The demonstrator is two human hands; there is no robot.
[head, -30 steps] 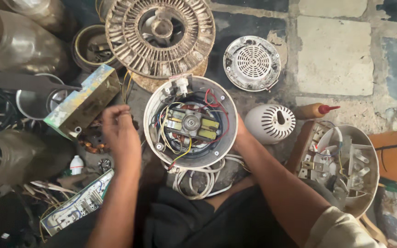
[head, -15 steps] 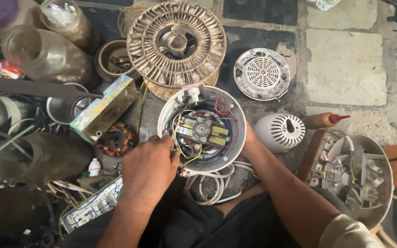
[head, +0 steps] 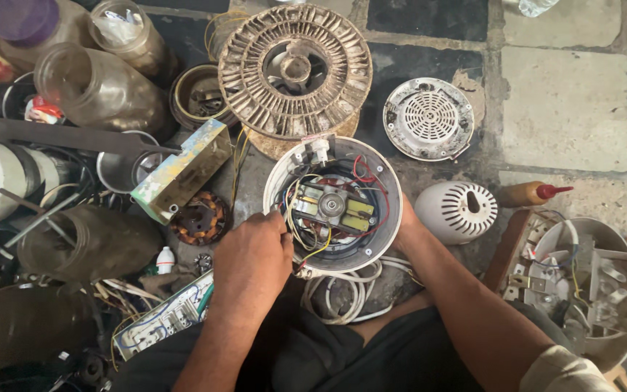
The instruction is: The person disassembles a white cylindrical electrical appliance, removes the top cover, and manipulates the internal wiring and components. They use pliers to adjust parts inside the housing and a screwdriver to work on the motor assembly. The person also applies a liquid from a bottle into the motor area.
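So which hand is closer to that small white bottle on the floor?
Left. The left hand is at the near left rim of the open motor housing, just right of the white bottle; the right hand is behind the housing's far side.

Place: a small-appliance repair workshop, with the work done on the floor.
Floor (head: 567,109): worn stone slabs, stained.
Parts: an opened motor housing (head: 333,205), a ribbed fan wheel (head: 295,69), a copper-wound stator (head: 199,218), a circuit board (head: 165,319).
Stores: dusty jars (head: 99,87) and a tub of switches (head: 582,290).
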